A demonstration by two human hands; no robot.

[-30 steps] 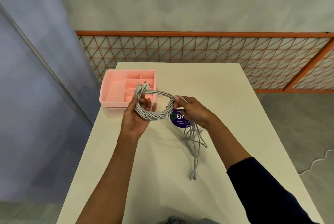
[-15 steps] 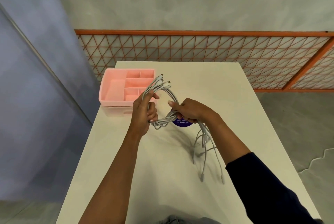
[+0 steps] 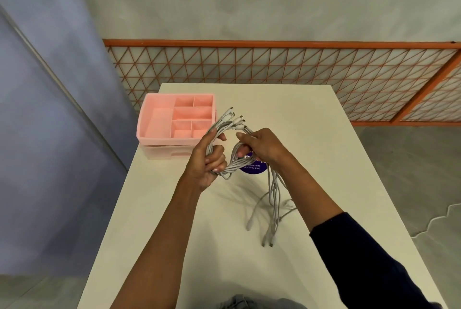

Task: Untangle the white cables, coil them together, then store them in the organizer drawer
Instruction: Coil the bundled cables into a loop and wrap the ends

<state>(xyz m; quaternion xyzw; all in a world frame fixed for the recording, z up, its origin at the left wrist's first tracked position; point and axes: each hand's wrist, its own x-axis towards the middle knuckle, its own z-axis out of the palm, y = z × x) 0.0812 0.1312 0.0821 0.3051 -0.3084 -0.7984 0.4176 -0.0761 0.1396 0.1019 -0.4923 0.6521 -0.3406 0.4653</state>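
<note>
A bundle of white cables [image 3: 230,170] is held above the white table [image 3: 287,114] in a loose loop. My left hand [image 3: 208,160] is closed around the loop's left side, and several plug ends [image 3: 235,120] stick up past its fingers. My right hand [image 3: 259,145] grips the loop's right side. The loose cable tails [image 3: 273,199] hang down from the right hand and trail onto the table. The pink organizer [image 3: 159,121], with several open compartments on top, sits at the table's left edge, just behind my left hand.
A round dark blue sticker [image 3: 253,169] lies on the table under my right hand. An orange lattice fence [image 3: 274,67] runs behind the table. A blue wall [image 3: 50,109] stands to the left. Grey fabric [image 3: 239,302] shows at the bottom edge.
Both hands have turned the loop more upright and drawn closer together. The plug ends now point up and to the right. The hanging tails have shifted right across the table.
</note>
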